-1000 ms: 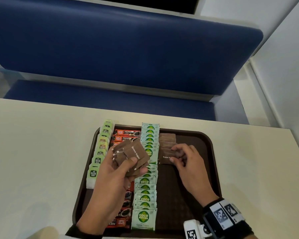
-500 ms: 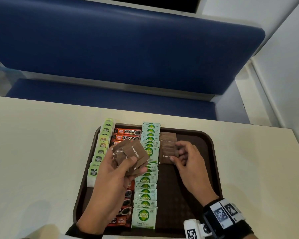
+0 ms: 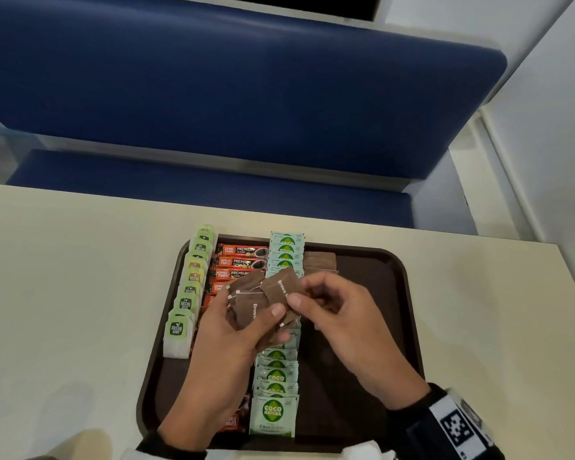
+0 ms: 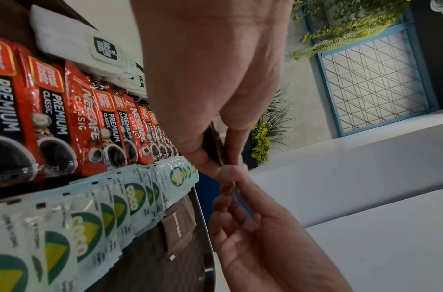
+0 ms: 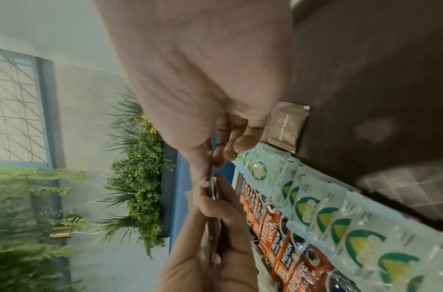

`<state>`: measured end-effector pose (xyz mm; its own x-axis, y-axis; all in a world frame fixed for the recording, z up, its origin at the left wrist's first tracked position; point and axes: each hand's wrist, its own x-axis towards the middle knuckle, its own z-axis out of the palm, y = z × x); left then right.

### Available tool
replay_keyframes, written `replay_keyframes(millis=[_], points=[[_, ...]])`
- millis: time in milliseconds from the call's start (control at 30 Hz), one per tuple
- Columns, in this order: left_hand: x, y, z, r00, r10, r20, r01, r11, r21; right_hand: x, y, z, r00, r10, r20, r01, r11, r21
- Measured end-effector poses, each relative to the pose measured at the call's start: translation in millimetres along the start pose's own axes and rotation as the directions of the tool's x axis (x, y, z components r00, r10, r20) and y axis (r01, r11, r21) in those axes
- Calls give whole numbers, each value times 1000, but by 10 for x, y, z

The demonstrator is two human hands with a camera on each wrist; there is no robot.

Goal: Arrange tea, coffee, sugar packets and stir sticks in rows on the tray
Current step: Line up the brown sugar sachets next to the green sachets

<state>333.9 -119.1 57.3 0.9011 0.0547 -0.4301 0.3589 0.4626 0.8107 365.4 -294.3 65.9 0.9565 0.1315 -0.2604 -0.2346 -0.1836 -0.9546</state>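
Observation:
A dark brown tray (image 3: 409, 310) holds a row of green tea bags (image 3: 193, 287), a row of red coffee sachets (image 3: 238, 262) and a row of pale green coco sugar packets (image 3: 274, 376). Several brown sugar packets (image 3: 320, 262) lie at the tray's far end, right of the coco row. My left hand (image 3: 233, 330) grips a fanned stack of brown sugar packets (image 3: 251, 307) above the tray. My right hand (image 3: 332, 307) pinches the top packet of that stack (image 3: 281, 288). In the right wrist view my right hand (image 5: 215, 158) pinches a packet edge-on.
The tray sits on a cream table (image 3: 63, 293) with a blue bench (image 3: 213, 94) behind it. The tray's right half (image 3: 362, 277) shows bare brown surface. A white wall (image 3: 545, 127) stands at the right.
My right hand has left the brown sugar packets on the tray and moved left to the stack in my left hand, where it now pinches the top packet.

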Motion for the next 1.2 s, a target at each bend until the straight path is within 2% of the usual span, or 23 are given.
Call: replay_keyframes(millis=[67, 133, 233, 400, 500, 700, 1000, 1200], points=[[-7, 6, 16, 1000, -5, -7, 4, 1000, -9, 32, -21, -62, 1000, 2, -30, -2, 1000, -4], [-7, 32, 3, 999, -44, -18, 43, 997, -61, 90, 11, -210, 990, -3, -140, 2, 1000, -7], [3, 70, -66, 997, -80, -15, 78, 990, -116, 186, 150, -447, 970, -43, -238, -6, 980, -199], [12, 66, -129, 998, -49, -41, 45, 995, -86, 221, 353, -524, 997, 69, -26, -72, 862, -501], [-2, 50, -134, 998, -50, -41, 47, 996, -77, 239, 412, -478, 999, 52, 2, -41, 813, -580], [-5, 40, -145, 997, -52, -55, 48, 997, -68, 270, 524, -431, 998, -47, -47, 6, 770, -637], [27, 20, -146, 996, -58, -72, 51, 994, -93, 243, 569, -381, 992, -108, -63, 49, 799, -599], [21, 20, -134, 996, -60, -71, 53, 994, -92, 247, 608, -383, 990, -120, -69, 52, 785, -617]])
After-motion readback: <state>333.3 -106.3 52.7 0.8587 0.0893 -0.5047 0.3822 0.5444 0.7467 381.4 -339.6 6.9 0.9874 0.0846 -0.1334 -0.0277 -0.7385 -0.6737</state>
